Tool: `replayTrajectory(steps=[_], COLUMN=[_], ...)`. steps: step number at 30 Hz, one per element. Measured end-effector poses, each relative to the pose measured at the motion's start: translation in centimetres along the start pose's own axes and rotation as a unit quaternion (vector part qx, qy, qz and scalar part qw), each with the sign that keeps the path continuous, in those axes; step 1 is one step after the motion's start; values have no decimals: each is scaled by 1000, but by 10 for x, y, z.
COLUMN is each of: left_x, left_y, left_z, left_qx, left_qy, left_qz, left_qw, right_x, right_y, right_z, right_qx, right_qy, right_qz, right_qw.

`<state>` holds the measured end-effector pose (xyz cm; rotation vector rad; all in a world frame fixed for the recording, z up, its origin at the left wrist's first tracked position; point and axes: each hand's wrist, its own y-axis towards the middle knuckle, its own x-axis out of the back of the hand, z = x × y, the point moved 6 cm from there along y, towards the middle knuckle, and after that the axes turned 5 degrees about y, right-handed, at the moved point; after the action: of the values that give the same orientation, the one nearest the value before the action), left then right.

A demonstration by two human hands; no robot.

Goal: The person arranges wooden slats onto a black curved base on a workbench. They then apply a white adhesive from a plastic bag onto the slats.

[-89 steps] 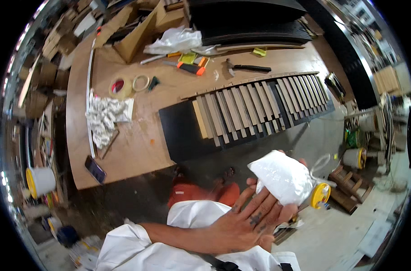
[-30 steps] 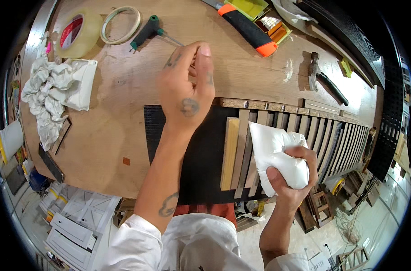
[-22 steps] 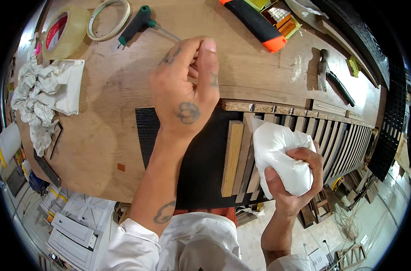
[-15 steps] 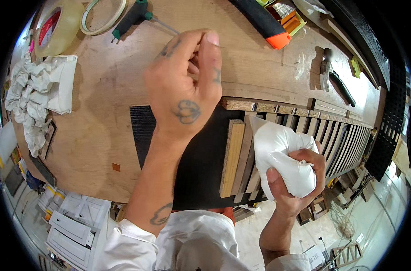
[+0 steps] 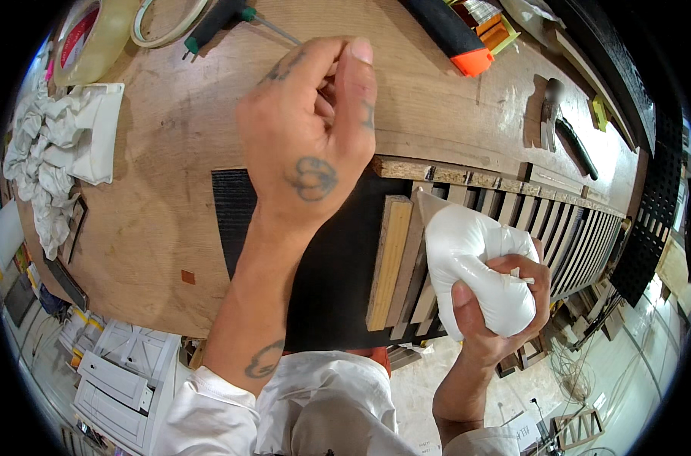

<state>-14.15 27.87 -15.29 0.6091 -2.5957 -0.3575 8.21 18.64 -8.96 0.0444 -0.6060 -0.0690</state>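
Head view:

1. Left hand [image 5: 307, 137], one: back uppermost, fingers curled closed, thumb laid along the forefinger; whether anything is pinched inside cannot be told. Positioned above the worktable and the near black panel.
2. Right hand [image 5: 487, 340], one: gripping a plastic bag, thumb on the near side, fingers wrapped over the far side.
3. White filled plastic bag [image 5: 471, 239], one: soft, creased, held over the wooden slats, its pointed corner toward upper left.
4. Wooden slats [image 5: 388, 262], a row: side by side across the panel, the leftmost paler.
5. Black panel [image 5: 326, 292], one: beneath the slats, on the wooden worktable [image 5: 155, 213].
6. Chipboard strip [image 5: 456, 176], one: along the slats' far ends.
7. T-handled driver [image 5: 215, 26], green and black: shaft pointing toward the left hand.
8. Claw hammer [image 5: 573, 144], one: black handle, beyond the strip.
9. Clear tape roll [image 5: 110, 45], one: upper left.
10. Crumpled white sheeting [image 5: 49, 144], one heap: left side.
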Motion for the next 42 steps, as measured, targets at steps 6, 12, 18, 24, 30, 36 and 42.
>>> replayTrajectory(steps=[6, 12, 18, 24, 30, 36, 42], left_x=[-1, -2, -1, 0, 2, 1, 0], left_y=[1, -1, -4, -1, -1, -5, -3], left_z=[-1, 4, 2, -1, -18, -19, -10], left_qx=[-6, 8, 28, 69, 48, 2, -17], left_qy=[0, 5, -11, -42, -28, 36, 18], left_qz=[-5, 21, 57, 34, 49, 9, 5], left_qw=[1000, 1000, 998, 996, 997, 999, 1000], right_x=[4, 10, 15, 19, 24, 28, 34], right_y=[-8, -19, -40, -62, -85, -103, -122], right_z=[2, 2, 1, 1, -1, 2, -6], right_qx=[-5, -14, -47, -50, -56, -65, -84], right_qy=[-13, -9, -3, 6, 6, 1, 17], right_qz=[-9, 9, 4, 11, 26, 52, 62], right_qw=[1000, 1000, 999, 999, 998, 997, 994])
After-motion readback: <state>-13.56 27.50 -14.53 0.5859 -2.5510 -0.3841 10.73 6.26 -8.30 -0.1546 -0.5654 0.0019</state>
